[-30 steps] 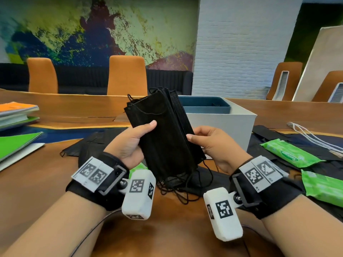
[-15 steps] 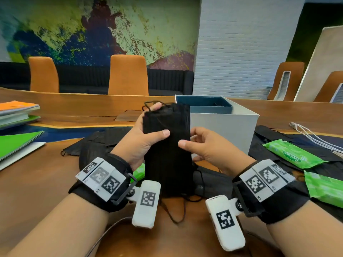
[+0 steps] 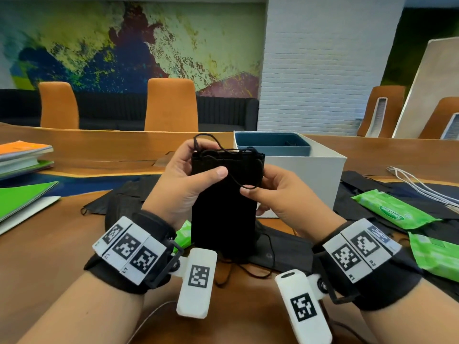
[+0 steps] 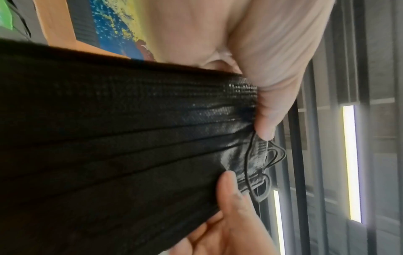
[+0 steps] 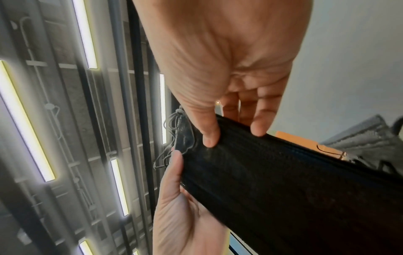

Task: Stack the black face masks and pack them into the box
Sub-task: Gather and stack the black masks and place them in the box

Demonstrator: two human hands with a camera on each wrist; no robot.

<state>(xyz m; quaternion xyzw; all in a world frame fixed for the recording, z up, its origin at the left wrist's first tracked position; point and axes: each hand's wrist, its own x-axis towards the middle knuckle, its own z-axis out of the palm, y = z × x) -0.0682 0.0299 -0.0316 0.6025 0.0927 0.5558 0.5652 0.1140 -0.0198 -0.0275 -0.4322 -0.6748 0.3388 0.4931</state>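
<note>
Presently, a stack of black face masks point(image 3: 224, 204) is held upright on its short end above the tabletop point(image 3: 49, 254), in front of the person and just on the near side of the white box point(image 3: 320, 175). The left hand point(image 3: 183, 184) grips the stack's left edge near the top, thumb across the near face and fingers curled behind. The right hand point(image 3: 280, 194) grips the right edge, thumb on the near face and fingers behind; a loose ear loop point(image 3: 244, 181) hangs by that thumb. Further ear loops stand up from the top of the stack and others trail from its lower end onto the tabletop.

The left wrist view shows the pleated stack point(image 4: 130, 146) clamped between thumb and fingers, with loops bunched at its end. The right wrist view shows the same stack point(image 5: 294, 181), with both hands closed on its end.

The white box stands open behind the stack and carries a blue inner tray point(image 3: 272, 145). Whether the tray holds anything cannot be told.

More black masks point(image 3: 124, 199) lie flat on the tabletop to the left, under the stack and to the right of the box. Green wipe packets point(image 3: 392, 212) lie on the right side. Coloured books point(image 3: 22, 155) are piled at the far left. A white cable point(image 3: 417, 182) lies at the far right. Orange chairs point(image 3: 171, 105) stand beyond the tabletop.
</note>
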